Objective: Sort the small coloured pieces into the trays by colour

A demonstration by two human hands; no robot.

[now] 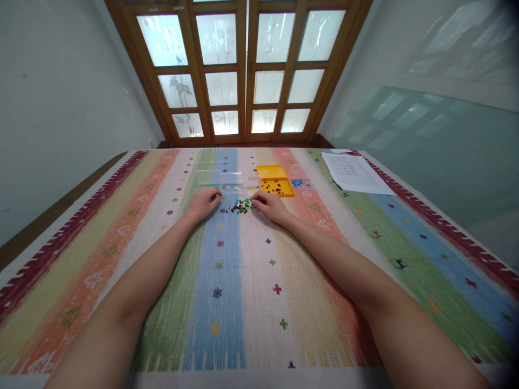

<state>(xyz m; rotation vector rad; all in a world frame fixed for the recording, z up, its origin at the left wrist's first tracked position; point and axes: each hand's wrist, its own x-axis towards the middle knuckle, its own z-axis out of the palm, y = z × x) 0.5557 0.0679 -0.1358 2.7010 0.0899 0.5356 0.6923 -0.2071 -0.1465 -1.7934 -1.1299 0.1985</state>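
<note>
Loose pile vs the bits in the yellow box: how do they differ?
Colour: the pile mixes green, white and dark; the box bits look uniformly dark.
Spread: the pile is heaped; the box bits lie scattered.
Place: the pile sits on the tablecloth; the box bits are in the yellow box.
Shared: both are small pieces.

Pile of pieces on tablecloth, box behind and right, paper farther right.

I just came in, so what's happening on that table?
A person's right hand is at a heap of tiny colourful pieces; the left hand is left of it. Beyond, dark pieces lie in an open yellow box, with blue pieces to its right. Whether either hand holds any is unclear.
</note>
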